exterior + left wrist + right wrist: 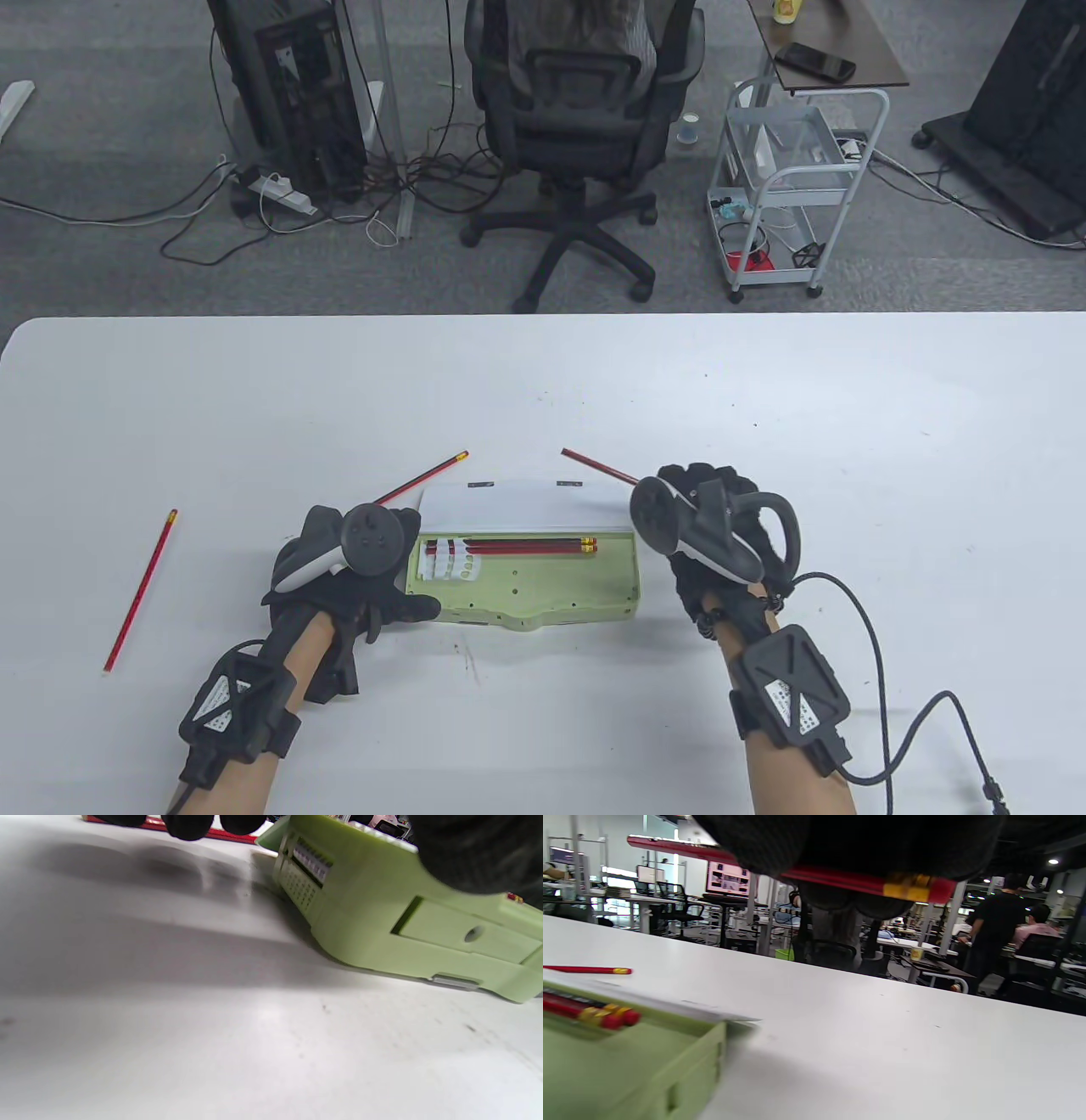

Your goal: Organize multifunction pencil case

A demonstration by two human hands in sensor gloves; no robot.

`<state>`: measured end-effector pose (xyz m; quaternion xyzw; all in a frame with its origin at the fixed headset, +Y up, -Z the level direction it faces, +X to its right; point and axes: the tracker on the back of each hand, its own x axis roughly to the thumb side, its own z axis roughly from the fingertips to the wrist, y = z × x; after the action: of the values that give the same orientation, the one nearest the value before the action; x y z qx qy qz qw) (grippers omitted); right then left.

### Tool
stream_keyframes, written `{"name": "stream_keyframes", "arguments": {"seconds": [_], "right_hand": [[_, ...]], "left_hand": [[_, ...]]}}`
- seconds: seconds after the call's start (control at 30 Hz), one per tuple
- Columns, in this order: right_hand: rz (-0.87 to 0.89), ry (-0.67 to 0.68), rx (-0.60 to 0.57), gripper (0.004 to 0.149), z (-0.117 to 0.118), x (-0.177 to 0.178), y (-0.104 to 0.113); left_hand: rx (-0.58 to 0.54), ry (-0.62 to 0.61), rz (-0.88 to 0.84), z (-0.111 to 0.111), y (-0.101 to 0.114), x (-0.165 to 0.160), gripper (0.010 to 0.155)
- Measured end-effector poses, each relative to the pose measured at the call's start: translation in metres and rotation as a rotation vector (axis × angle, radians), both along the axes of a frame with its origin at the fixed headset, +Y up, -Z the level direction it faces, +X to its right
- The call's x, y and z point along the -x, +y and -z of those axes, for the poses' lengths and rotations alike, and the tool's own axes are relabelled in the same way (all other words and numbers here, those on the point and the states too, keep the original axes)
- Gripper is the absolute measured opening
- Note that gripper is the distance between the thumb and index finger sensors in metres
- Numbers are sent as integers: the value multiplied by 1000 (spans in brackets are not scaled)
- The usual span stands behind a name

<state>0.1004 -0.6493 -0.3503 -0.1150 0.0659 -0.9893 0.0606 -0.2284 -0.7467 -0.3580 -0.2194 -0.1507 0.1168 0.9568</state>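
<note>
Green plastic pencil case (543,586) steadied by left hand (356,569), thumb on its edge, fingers relaxed. Right hand (713,526) pinches red pencil (840,878); risk: tip catching lid, slipping.

Table: white top (848,441) in front of me, a few dark specks on it.
Pencil case: green (551,594), lid open, resting on the table.
Loose pencils: one red (140,590) far left, another (422,478) just behind the case.
</note>
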Motion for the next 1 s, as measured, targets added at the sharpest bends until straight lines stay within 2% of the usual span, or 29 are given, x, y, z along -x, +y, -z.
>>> {"name": "stream_keyframes", "arguments": {"seconds": [0.13,0.23,0.43,1.0], "right_hand": [[-41,90,-22,42,-10,28,-16],[-159,139,-36,42,-16,46,-28],[-222,215,-10,42,-23,67,-45],[-300,235,0,42,-24,75,-58]], "left_hand": [[0,0,-1,0,0,0,112],[2,1,-1,0,0,0,113],[1,0,7,0,0,-1,112],[1,0,14,0,1,-2,112]]}}
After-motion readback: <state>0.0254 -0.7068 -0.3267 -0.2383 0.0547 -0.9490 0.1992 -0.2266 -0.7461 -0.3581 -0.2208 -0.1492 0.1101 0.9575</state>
